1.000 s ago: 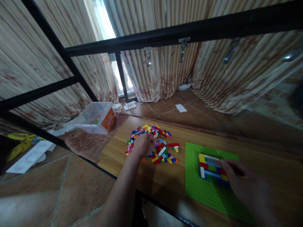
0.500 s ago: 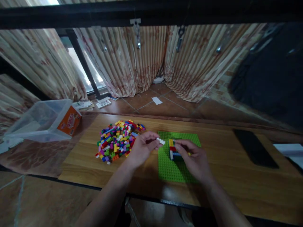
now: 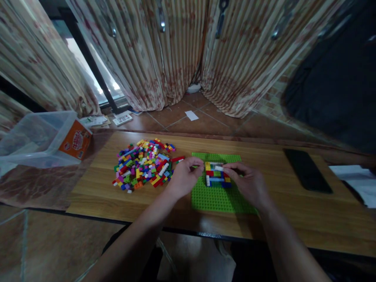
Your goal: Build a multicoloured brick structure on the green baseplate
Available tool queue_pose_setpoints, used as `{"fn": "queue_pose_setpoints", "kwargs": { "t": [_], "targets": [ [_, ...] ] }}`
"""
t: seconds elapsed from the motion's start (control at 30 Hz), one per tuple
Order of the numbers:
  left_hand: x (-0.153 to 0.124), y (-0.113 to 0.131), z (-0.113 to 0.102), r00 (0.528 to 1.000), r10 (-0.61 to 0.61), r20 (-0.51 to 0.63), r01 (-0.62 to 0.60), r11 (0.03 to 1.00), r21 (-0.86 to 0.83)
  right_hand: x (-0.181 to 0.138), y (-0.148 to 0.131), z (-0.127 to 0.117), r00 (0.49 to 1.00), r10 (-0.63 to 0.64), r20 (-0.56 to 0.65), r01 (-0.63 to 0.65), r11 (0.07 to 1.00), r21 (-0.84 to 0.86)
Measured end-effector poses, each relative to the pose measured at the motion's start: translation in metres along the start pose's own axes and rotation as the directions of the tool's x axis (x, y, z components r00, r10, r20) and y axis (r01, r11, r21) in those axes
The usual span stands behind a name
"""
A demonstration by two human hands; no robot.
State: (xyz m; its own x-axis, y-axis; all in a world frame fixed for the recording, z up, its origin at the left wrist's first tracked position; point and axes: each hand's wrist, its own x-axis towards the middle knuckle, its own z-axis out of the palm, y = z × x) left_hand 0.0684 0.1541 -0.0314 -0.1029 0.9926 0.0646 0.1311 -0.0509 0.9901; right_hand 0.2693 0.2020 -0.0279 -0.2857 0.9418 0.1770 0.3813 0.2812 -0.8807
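On a green studded baseplate (image 3: 217, 201) sits a low frame of toy bricks (image 3: 209, 173) in yellow, red, white and blue. My right hand (image 3: 249, 180) reaches in from the right, thumb and fingers pinching a white toy brick (image 3: 219, 168) at the upper part of the frame. Whether this brick is pressed down or only held over it, I cannot tell. My left hand (image 3: 186, 176) is at the baseplate's left edge, its thumb and fingers curled together, with nothing visible in them. The right fingers cover part of the frame's right side.
Left of the baseplate lies a heap of loose coloured bricks (image 3: 143, 164) on the wooden table (image 3: 96, 196). A clear plastic box (image 3: 44, 152) with an orange label stands further left. On the right are a black flat phone-like slab (image 3: 307, 170) and white papers (image 3: 352, 180).
The white brick has gone from my left hand to my right, which now holds it at the brick frame. The view has tilted downward, and more of the frame shows.
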Motion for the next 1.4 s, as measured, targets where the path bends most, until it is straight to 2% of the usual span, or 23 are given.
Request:
{"fn": "queue_pose_setpoints", "kwargs": {
  "t": [0.2,0.57,0.77,1.13,1.27,1.33,1.4],
  "targets": [
    [0.001,-0.005,-0.007,0.998,-0.029,0.063,0.012,0.970,0.245,-0.002,0.005,-0.003,0.987,-0.064,0.144,0.075,0.994,-0.075],
    [0.001,-0.004,-0.004,0.994,-0.032,0.101,0.000,0.954,0.301,-0.004,0.002,0.003,0.975,-0.142,0.169,0.168,0.973,-0.155],
    [0.000,-0.002,-0.002,0.994,-0.047,0.103,0.006,0.930,0.366,-0.004,0.003,0.006,0.981,-0.144,0.130,0.167,0.967,-0.193],
    [-0.003,0.001,0.003,0.994,-0.034,0.104,-0.012,0.911,0.412,-0.004,0.006,0.006,0.986,-0.129,0.101,0.141,0.983,-0.116],
    [-0.004,0.005,0.003,0.994,-0.037,0.101,-0.010,0.904,0.428,-0.001,0.009,0.001,0.996,-0.084,-0.029,0.082,0.994,-0.079],
    [-0.005,0.006,0.005,0.996,-0.032,0.081,-0.007,0.897,0.443,0.001,0.011,-0.001,0.992,-0.031,-0.120,0.019,0.995,-0.096],
    [-0.004,0.006,0.008,0.998,-0.037,0.047,0.011,0.886,0.464,0.001,0.011,-0.002,0.988,0.031,-0.150,-0.049,0.992,-0.117]
  ]
}}
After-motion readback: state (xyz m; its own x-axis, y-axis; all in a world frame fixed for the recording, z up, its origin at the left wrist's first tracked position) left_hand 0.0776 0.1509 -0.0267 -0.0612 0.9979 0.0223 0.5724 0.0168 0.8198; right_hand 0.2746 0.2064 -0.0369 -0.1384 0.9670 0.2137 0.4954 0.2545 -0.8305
